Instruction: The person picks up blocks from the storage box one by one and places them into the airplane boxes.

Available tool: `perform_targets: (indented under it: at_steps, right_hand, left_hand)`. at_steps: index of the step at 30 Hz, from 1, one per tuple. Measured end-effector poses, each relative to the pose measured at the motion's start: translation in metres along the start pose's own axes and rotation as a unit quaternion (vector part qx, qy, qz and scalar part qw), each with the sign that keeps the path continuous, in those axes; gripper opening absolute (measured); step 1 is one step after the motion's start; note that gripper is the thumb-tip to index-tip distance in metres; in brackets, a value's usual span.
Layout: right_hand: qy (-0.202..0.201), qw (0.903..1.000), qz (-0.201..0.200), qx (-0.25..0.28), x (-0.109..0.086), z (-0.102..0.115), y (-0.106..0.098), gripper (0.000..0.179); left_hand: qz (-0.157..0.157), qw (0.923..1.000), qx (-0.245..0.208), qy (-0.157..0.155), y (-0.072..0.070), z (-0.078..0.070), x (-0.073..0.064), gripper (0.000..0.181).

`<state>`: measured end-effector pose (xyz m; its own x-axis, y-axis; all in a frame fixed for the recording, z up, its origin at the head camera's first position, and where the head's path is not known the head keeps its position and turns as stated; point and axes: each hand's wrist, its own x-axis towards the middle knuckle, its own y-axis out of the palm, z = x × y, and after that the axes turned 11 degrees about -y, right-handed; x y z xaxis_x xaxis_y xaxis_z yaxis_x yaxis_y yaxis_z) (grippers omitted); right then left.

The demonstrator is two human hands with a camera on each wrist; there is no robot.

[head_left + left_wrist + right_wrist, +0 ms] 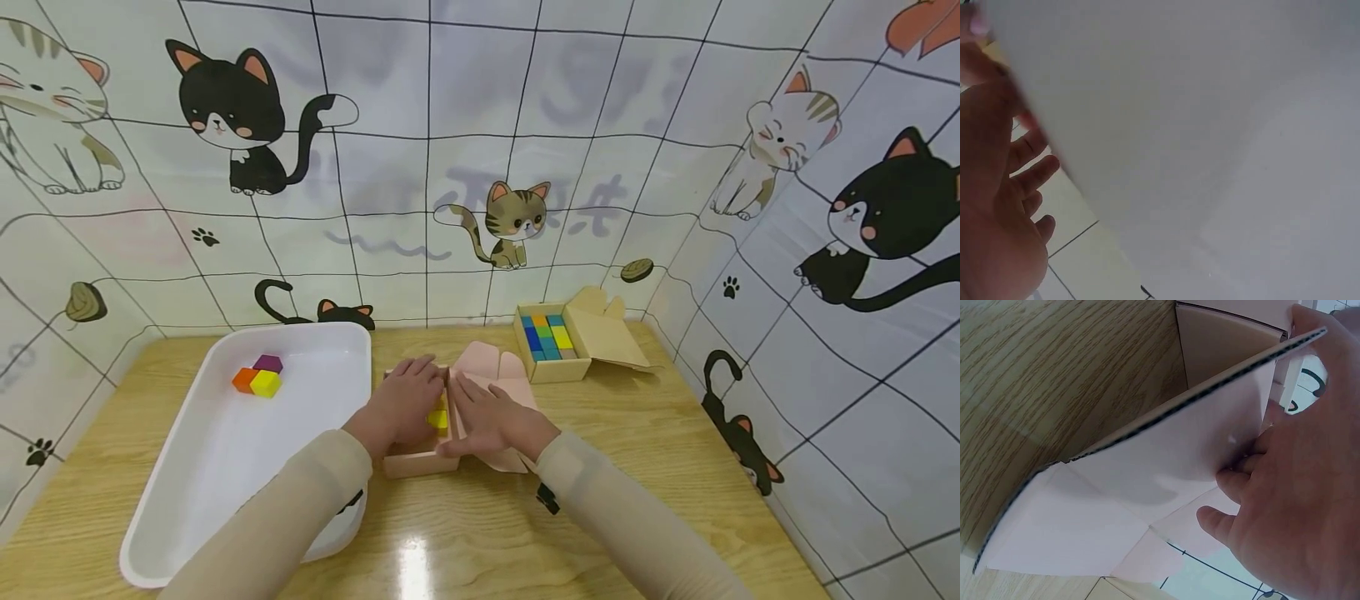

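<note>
A pink cardboard box point(422, 466) lies on the table with its lid point(516, 385) folded out to the right. Inside it, a yellow block point(438, 418) shows between the hands. My left hand point(401, 402) lies over the box's left part, its fingers reaching toward the far end; what is under the palm is hidden. In the left wrist view a pale surface point(1197, 150) fills most of the picture beside loosely bent fingers. My right hand point(495, 421) rests along the box's right wall by the lid, fingers extended and thumb near the front corner.
A white tray point(225, 467) stands on the left, with an orange block point(243, 380), a yellow block point(266, 383) and a purple block point(267, 363). Behind on the right is an open yellow box point(558, 371) holding several coloured blocks. Cat-print walls point(390, 175) surround the table.
</note>
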<state>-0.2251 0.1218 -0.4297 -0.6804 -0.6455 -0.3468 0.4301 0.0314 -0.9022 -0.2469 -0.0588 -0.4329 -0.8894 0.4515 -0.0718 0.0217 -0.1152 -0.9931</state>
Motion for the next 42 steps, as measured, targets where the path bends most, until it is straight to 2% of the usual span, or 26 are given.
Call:
perform_targets:
  at_steps: [2,5,9,13,15,20,24,29,42]
  right_hand:
    - [0.004,1.0000,0.000,-0.001,0.000,-0.001,0.000,0.108]
    - [0.012,0.9999,-0.003,0.006,0.000,-0.002,0.000,0.108]
    - [0.019,0.9997,-0.004,0.015,-0.001,-0.002,0.001,0.110]
    - [0.015,0.9998,0.000,0.009,-0.001,-0.002,0.001,0.111]
    - [0.015,0.9999,0.003,0.005,0.000,-0.002,0.001,0.112]
    - [0.021,0.9997,0.009,0.006,0.001,-0.001,0.002,0.112]
    - [0.024,0.9996,0.013,0.009,0.002,-0.001,0.002,0.114]
    - [0.027,0.9995,0.013,0.005,0.002,0.000,0.002,0.114]
    - [0.023,0.9997,0.006,0.007,0.002,-0.001,0.003,0.115]
  left_hand:
    - [-0.027,0.9991,-0.033,0.000,-0.007,0.010,-0.001,0.058]
    - [-0.066,0.9953,-0.070,-0.010,-0.018,0.033,-0.004,0.043]
    - [-0.096,0.9914,-0.078,-0.044,-0.026,0.073,-0.013,0.032]
    - [-0.113,0.9878,-0.067,-0.083,-0.019,0.115,-0.030,0.028]
    - [-0.111,0.9867,-0.062,-0.101,-0.013,0.133,-0.040,0.028]
    - [-0.098,0.9830,-0.053,-0.146,0.011,0.167,-0.059,0.030]
    - [-0.090,0.9781,-0.062,-0.177,0.029,0.186,-0.067,0.028]
    - [-0.084,0.9744,-0.067,-0.198,0.042,0.198,-0.072,0.030]
    - [-0.092,0.9722,-0.067,-0.204,0.046,0.210,-0.075,0.032]
